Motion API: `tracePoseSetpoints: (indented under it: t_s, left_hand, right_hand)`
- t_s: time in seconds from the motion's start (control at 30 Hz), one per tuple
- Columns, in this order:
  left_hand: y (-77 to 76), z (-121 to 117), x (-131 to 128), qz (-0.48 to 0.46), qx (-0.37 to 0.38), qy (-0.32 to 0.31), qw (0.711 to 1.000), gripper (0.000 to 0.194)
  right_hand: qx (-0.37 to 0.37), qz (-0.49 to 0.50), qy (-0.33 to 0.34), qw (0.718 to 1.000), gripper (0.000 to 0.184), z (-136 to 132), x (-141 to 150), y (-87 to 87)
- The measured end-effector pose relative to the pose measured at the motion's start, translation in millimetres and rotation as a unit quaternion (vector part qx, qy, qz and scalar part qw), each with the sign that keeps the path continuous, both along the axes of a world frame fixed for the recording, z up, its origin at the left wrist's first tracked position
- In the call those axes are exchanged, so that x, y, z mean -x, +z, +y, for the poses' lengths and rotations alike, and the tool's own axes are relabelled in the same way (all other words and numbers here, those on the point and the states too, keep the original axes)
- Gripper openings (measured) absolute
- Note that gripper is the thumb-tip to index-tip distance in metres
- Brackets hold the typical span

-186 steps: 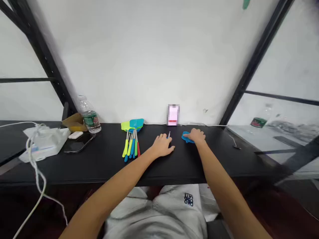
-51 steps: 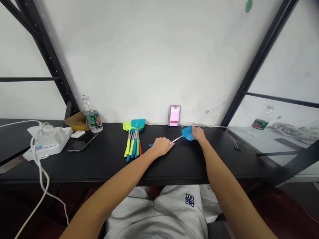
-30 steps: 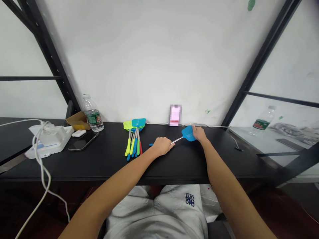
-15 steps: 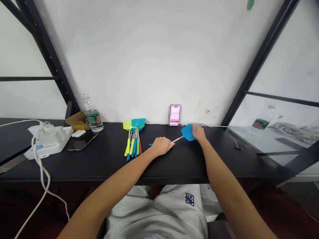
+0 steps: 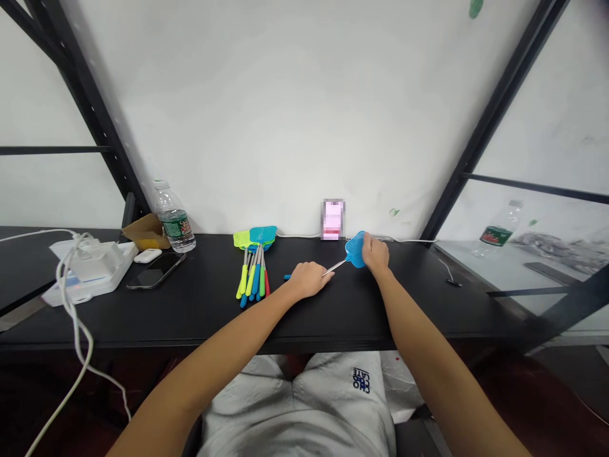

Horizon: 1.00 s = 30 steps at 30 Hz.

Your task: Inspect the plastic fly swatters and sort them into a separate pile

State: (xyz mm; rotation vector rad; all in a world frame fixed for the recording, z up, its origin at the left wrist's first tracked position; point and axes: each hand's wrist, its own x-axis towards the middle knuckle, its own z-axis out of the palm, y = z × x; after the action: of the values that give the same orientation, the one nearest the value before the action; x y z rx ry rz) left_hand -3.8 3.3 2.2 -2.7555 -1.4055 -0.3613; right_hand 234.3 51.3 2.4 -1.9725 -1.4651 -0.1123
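A blue fly swatter (image 5: 354, 250) with a silver metal shaft is held between both hands above the black desk. My left hand (image 5: 308, 279) is closed round its handle end, and a bit of the blue grip pokes out to the left. At the other end, my right hand (image 5: 375, 253) grips the right edge of the mesh head. To the left lies a pile of several fly swatters (image 5: 263, 234), with yellow-green and blue heads toward the wall. Their yellow, blue, green and red handles point toward me.
On the left of the desk (image 5: 200, 317) are a water bottle (image 5: 176, 223), a cardboard box (image 5: 146, 232), a dark phone (image 5: 157, 271), a white case (image 5: 148, 256) and a white power strip (image 5: 88, 273) with cables. A lit phone (image 5: 332, 219) leans on the wall. Black frame posts stand both sides.
The swatter's head has tilted up slightly, and my right hand has shifted a little with it. My left hand stays in place on the handle.
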Motion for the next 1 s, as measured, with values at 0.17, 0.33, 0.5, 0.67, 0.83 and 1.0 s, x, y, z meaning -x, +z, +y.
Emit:
tracePoseSetpoints:
  t_s: [0.17,0.33,0.5,0.67,0.83,1.0]
  left_hand:
    - [-1.6,-2,-3,-0.017,-0.008,-0.004,1.000,0.059]
    - [-0.2,-5,-6,-0.027,-0.006,-0.009,1.000,0.061]
    - [0.6,-7,-7,-0.033,-0.012,0.002,0.999,0.063]
    - [-1.7,-6,-7,-0.032,-0.023,-0.002,0.999,0.063]
    - [-0.8,-8,-9,-0.028,-0.011,0.011,0.999,0.063]
    - [1.6,-10,-8,-0.026,-0.001,0.019,0.999,0.062]
  right_hand:
    - [-0.085,-0.037,-0.042,0.995,0.063,-1,6,-1.6]
    - [-0.142,-0.036,-0.038,0.988,0.051,-3,13,0.8]
    - [-0.183,-0.003,-0.031,0.983,0.046,-3,24,1.6]
    - [-0.224,0.036,-0.039,0.973,0.046,1,33,0.5]
    - [-0.212,0.079,-0.031,0.974,0.045,3,37,-0.3]
    - [-0.215,0.086,-0.027,0.972,0.047,3,38,-1.4]
